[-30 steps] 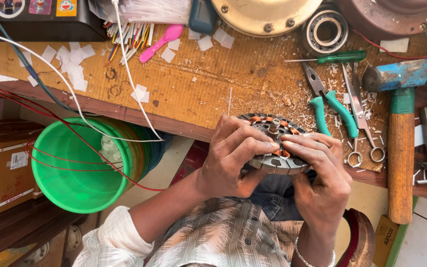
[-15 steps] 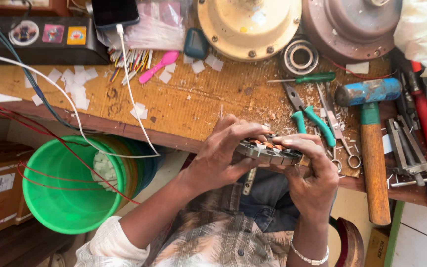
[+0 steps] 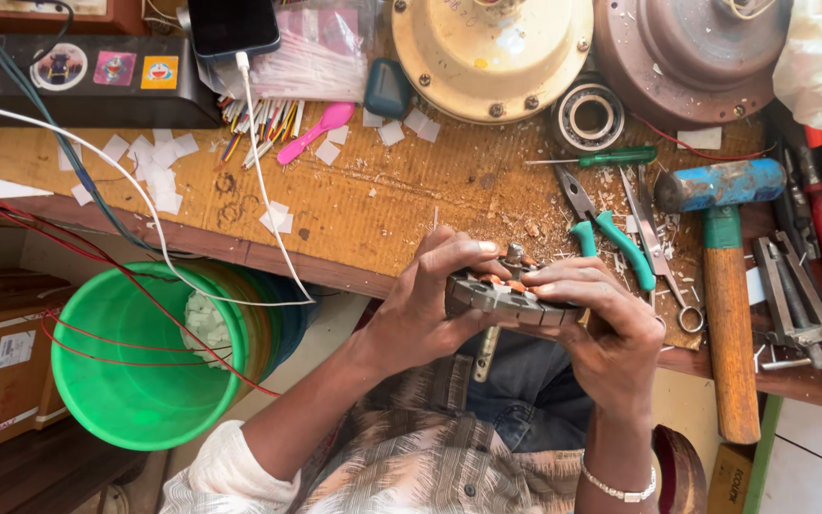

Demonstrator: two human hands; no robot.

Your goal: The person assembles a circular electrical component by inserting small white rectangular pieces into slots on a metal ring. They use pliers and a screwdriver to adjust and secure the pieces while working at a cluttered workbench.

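Observation:
Both of my hands hold a round grey metal motor core (image 3: pixel 501 297) with copper windings, seen almost edge-on, at the front edge of the wooden workbench (image 3: pixel 373 205). My left hand (image 3: pixel 430 295) grips its left side, thumb on top. My right hand (image 3: pixel 601 319) wraps its right side, fingers pressing on the upper face near the orange windings. A short shaft sticks up from the core's middle.
Green-handled pliers (image 3: pixel 606 228), scissors (image 3: pixel 658 257), a green screwdriver (image 3: pixel 611 157) and a blue-headed hammer (image 3: pixel 725 276) lie right of my hands. A cream fan housing (image 3: pixel 492 52), a brown housing (image 3: pixel 687 57) and a bearing (image 3: pixel 589 114) sit behind. A green bucket (image 3: pixel 135 362) with red wires stands lower left.
The core has tipped from showing its flat face to nearly edge-on. My hands stayed on it and shifted slightly. The camera view has slid toward the bench's right side.

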